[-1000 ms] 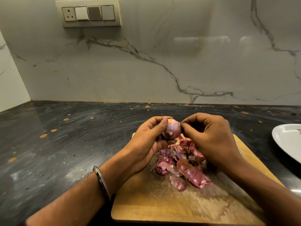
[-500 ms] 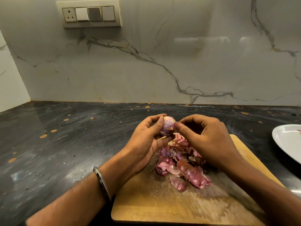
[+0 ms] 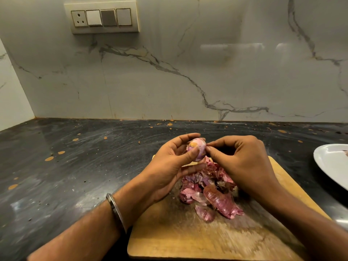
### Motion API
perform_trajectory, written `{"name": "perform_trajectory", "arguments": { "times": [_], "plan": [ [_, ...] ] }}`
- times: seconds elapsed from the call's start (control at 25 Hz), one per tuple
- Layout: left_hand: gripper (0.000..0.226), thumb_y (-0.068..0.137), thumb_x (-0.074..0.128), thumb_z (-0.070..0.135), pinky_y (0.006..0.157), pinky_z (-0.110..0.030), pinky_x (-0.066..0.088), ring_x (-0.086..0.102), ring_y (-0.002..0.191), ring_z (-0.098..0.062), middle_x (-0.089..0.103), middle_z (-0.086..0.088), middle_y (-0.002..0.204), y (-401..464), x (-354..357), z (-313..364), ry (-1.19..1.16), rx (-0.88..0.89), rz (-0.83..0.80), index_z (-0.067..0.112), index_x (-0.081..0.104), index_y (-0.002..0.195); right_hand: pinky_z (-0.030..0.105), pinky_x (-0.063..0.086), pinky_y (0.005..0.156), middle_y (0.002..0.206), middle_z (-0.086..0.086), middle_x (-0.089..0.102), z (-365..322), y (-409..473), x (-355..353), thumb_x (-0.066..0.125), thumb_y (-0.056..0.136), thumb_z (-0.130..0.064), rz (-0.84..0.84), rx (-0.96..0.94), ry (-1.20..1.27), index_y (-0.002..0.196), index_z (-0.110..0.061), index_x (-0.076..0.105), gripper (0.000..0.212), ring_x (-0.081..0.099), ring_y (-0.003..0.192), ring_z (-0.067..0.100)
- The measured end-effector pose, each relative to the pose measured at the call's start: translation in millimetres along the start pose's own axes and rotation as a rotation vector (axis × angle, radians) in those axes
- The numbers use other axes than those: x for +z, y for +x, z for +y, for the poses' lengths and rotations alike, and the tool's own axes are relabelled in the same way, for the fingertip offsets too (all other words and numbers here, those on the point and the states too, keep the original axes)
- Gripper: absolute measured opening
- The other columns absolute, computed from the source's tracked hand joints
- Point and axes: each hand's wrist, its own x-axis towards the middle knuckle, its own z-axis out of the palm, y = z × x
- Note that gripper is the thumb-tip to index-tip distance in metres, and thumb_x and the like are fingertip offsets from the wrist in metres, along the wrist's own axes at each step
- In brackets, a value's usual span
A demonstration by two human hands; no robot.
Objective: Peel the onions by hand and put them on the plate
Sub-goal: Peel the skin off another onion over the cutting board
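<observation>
1. Head view, surroundings: a wooden cutting board [image 3: 216,240] lay on a dark stone counter [image 3: 66,166] speckled with orange flecks. A heap of purple-pink onion skins [image 3: 211,193] sat on the board, directly under the hands and partly hidden by them. A white plate [image 3: 331,166] stood at the right edge of the picture, well apart from the board's heap and cut off by the frame; a small dark smear showed on it. Behind rose a veined marble wall [image 3: 188,72] with a switch panel [image 3: 102,16] at upper left: one socket and three rockers.

2. Head view, the hands: the left hand [image 3: 169,166], a metal bangle [image 3: 115,211] on its wrist, curled its fingers and thumb round the onion [image 3: 197,149], holding it in the air above the far part of the board. The right hand [image 3: 243,166] had its fingers curled, thumb and forefinger tips pinched together at the onion's right side.

3. Against half a second earlier: the onion had turned a little in the left hand, showing more pale purple face with a yellowish patch, and the left thumb lay lower across it. The board, skins and plate had not moved.

4. Writing: no readable brand or label showed anywhere.
</observation>
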Motion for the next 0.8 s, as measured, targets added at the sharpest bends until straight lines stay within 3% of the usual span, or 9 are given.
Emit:
{"name": "perform_trajectory", "arguments": {
  "times": [0.2,0.44,0.68,0.8],
  "plan": [
    [0.047,0.078,0.072,0.007,0.083,-0.032,0.059,0.069,0.105,-0.024,0.068,-0.013,0.123,1.0,-2.2,-1.8,0.013,0.010,0.015,0.009,0.063,0.125,0.013,0.057,0.071,0.087,-0.011,0.077,0.5,0.4,0.5,0.077,0.085,-0.019,-0.029,-0.014,-0.004,0.101,-0.019,0.079,0.015,0.070,0.078,-0.006],
    [0.049,0.072,0.078,0.009,0.088,-0.038,0.059,0.068,0.103,-0.028,0.068,-0.015,0.121,-1.9,1.1,-6.4,0.099,0.026,0.044,0.012,0.068,0.119,0.013,0.055,0.059,0.073,-0.013,0.074,-1.2,-1.9,2.9,0.077,0.085,-0.015,-0.008,-0.062,-0.044,0.089,-0.020,0.081,0.007,0.069,0.068,-0.003],
    [0.051,0.068,0.080,0.009,0.086,-0.036,0.059,0.069,0.101,-0.028,0.069,-0.014,0.118,-4.4,5.9,-8.4,0.142,0.038,0.063,0.014,0.068,0.117,0.021,0.054,0.059,0.069,-0.010,0.072,0.8,-1.0,5.1,0.078,0.083,-0.014,0.057,-0.102,-0.153,0.082,-0.016,0.080,0.003,0.066,0.062,0.002],
    [0.050,0.071,0.077,0.008,0.086,-0.035,0.059,0.068,0.101,-0.025,0.068,-0.014,0.121,-4.3,7.3,-6.9,0.103,0.020,0.055,0.011,0.066,0.120,0.019,0.053,0.059,0.067,-0.012,0.070,3.0,0.6,6.1,0.075,0.085,-0.013,0.074,-0.067,-0.123,0.080,-0.018,0.078,0.007,0.066,0.064,0.002]
  ]
}}
